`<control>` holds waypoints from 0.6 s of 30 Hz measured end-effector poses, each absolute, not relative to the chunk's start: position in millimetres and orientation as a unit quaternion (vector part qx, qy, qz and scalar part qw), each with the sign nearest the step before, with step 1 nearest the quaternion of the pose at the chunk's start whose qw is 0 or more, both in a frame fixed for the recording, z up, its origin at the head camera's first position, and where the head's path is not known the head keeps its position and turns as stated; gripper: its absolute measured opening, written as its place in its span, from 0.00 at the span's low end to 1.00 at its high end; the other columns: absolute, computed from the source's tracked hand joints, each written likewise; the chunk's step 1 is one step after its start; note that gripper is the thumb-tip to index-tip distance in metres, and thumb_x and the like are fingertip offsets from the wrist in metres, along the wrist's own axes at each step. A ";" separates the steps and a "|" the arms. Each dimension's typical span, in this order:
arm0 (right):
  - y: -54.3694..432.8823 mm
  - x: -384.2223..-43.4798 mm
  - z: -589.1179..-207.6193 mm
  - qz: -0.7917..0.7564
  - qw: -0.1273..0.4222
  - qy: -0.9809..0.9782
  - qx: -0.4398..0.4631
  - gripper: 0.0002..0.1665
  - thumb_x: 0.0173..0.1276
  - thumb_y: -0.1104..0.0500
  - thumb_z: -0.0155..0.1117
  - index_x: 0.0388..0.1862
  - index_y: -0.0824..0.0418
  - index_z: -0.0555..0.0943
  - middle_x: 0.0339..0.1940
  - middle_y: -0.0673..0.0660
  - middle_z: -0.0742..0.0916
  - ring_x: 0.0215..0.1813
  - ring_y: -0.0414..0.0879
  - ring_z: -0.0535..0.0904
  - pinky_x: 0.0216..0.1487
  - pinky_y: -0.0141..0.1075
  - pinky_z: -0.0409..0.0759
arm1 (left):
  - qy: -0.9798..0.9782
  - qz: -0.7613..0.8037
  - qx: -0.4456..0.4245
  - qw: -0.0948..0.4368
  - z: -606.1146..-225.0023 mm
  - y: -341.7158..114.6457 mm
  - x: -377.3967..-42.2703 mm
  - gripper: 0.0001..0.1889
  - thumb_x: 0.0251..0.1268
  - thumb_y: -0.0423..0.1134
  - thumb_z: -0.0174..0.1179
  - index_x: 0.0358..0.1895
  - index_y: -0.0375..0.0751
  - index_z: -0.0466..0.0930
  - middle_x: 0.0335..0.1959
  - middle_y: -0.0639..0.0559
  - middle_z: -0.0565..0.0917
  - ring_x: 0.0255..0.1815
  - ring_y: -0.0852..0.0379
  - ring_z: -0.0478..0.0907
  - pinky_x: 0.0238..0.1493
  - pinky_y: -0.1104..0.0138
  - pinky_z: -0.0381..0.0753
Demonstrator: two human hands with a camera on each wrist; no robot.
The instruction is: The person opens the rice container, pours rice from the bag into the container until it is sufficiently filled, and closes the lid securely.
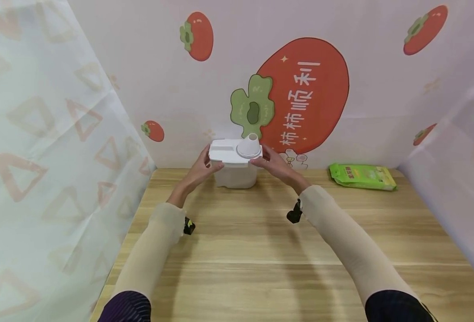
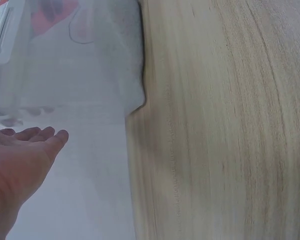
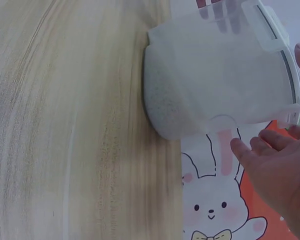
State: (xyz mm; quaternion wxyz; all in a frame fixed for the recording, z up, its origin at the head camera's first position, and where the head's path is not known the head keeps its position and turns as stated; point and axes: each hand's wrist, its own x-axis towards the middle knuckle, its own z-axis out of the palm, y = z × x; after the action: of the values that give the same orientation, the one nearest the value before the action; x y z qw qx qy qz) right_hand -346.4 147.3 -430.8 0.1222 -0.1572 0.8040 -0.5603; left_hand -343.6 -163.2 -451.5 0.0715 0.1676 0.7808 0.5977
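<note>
A translucent white lidded container stands on the table close to the back wall. Its white lid carries a cone-shaped cap on the right half. My left hand grips the lid's left end, its thumb along the front edge. At the opposite end my right hand holds the lid, thumb likewise in front. Seen from the right wrist, a clip sits on the container's front below the lid. The fingers of the left hand lie beside the container's side wall in the left wrist view.
A green and yellow packet lies at the back right of the wooden table. Patterned sheets with persimmons cover the back wall, and pale sheeting stands along the left. A drawn rabbit shows on the back sheet.
</note>
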 end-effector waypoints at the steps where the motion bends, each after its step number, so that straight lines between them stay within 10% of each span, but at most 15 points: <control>1: 147.0 -346.9 -430.9 -0.563 0.122 0.802 -0.158 0.56 0.72 0.38 0.71 0.89 0.48 0.52 0.85 0.54 0.66 0.85 0.53 0.60 0.81 0.56 0.65 | 0.780 0.599 0.165 0.073 -450.1 -161.9 -343.1 0.50 0.76 0.45 0.64 0.89 0.50 0.37 0.88 0.44 0.50 0.88 0.41 0.45 0.85 0.40 0.45; 18: 136.8 -350.5 -439.8 -0.587 0.089 0.781 -0.193 0.51 0.73 0.52 0.73 0.85 0.58 0.54 0.77 0.60 0.73 0.76 0.55 0.72 0.75 0.50 0.76 | 0.775 0.609 0.160 0.055 -462.8 -156.2 -352.2 0.50 0.75 0.48 0.67 0.89 0.54 0.41 0.84 0.44 0.60 0.84 0.44 0.58 0.83 0.47 0.59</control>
State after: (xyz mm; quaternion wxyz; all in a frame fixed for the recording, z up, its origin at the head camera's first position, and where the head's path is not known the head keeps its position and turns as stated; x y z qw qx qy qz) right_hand -350.5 136.8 -439.8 0.0886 -0.1928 0.7813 -0.5869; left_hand -352.2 -156.2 -462.8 0.0552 0.1600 0.7748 0.6091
